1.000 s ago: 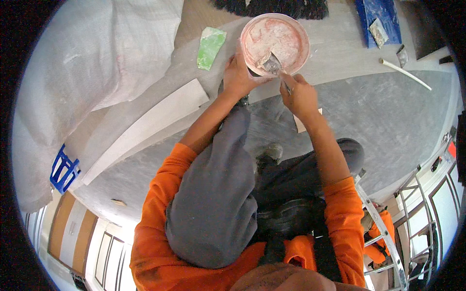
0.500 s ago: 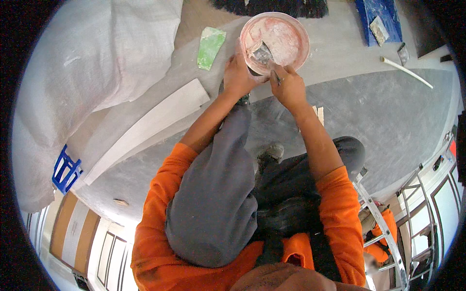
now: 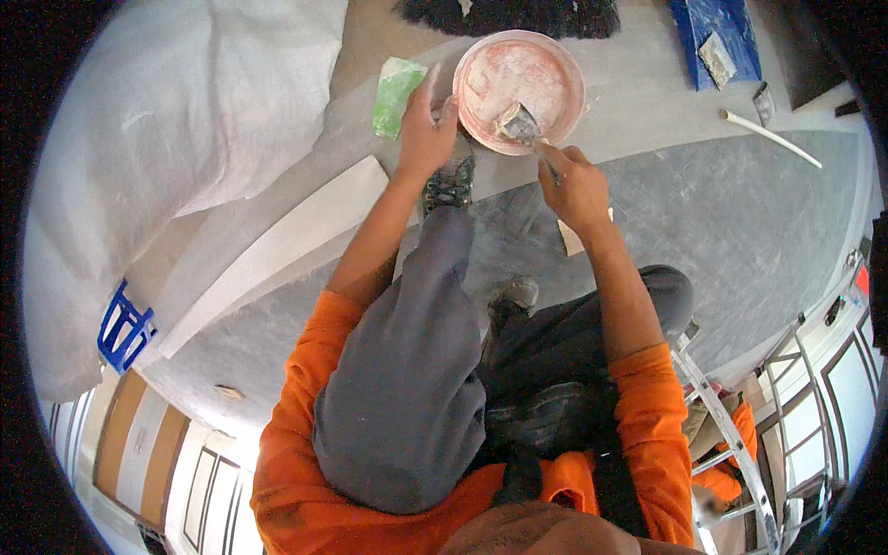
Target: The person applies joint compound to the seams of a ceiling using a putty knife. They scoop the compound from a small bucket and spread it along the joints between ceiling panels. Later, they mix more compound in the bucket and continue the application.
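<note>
A round bucket (image 3: 484, 141) stands at the far middle, its inner wall smeared pink, with pale plaster (image 3: 509, 72) inside. My right hand (image 3: 575, 190) is closed round the handle of a putty knife (image 3: 524, 128). The knife's metal blade is over the near part of the bucket, a lump of pale plaster on it. To the left of the bucket is my left hand (image 3: 428, 131), thumb and fingers apart, holding nothing. It partly covers a green, plaster-smeared flat piece (image 3: 393, 97); whether it touches that piece, I cannot tell.
Pale sheeting (image 3: 213, 102) lies at the left, near a white strip (image 3: 287, 250). A black-bristled brush (image 3: 518, 14) is beyond the bucket. At the right are a blue dustpan (image 3: 731, 28), a white tube (image 3: 772, 139), ladders (image 3: 731, 435) and another person in orange (image 3: 726, 476).
My left hand has let go of the bucket's side and moved left, its fingers spreading. My right hand has drawn the putty knife right and toward me.
</note>
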The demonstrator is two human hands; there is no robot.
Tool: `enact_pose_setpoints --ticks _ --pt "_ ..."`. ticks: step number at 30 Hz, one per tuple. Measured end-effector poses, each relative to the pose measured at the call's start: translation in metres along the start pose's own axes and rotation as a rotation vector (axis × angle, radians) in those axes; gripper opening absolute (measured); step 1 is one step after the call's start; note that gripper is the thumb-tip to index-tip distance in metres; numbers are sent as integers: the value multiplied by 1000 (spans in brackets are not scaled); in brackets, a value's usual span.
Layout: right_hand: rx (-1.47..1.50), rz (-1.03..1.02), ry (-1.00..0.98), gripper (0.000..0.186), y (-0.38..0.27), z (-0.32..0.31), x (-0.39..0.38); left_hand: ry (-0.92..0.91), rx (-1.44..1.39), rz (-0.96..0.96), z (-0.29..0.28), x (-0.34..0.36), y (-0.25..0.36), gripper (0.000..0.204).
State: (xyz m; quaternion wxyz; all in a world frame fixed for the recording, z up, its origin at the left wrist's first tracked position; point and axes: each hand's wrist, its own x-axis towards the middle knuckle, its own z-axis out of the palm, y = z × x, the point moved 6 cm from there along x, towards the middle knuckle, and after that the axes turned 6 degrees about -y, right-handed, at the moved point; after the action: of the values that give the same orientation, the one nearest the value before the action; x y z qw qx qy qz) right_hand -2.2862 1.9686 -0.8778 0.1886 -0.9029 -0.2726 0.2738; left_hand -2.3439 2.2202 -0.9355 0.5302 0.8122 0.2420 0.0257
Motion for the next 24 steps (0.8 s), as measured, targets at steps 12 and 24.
enact_pose_setpoints --ticks 12,24 --pt "3 47 83 32 -34 19 58 -123 47 7 -2 10 8 47" --pt "-49 -16 -5 30 -4 7 -13 -162 -54 -139 15 -16 19 61"
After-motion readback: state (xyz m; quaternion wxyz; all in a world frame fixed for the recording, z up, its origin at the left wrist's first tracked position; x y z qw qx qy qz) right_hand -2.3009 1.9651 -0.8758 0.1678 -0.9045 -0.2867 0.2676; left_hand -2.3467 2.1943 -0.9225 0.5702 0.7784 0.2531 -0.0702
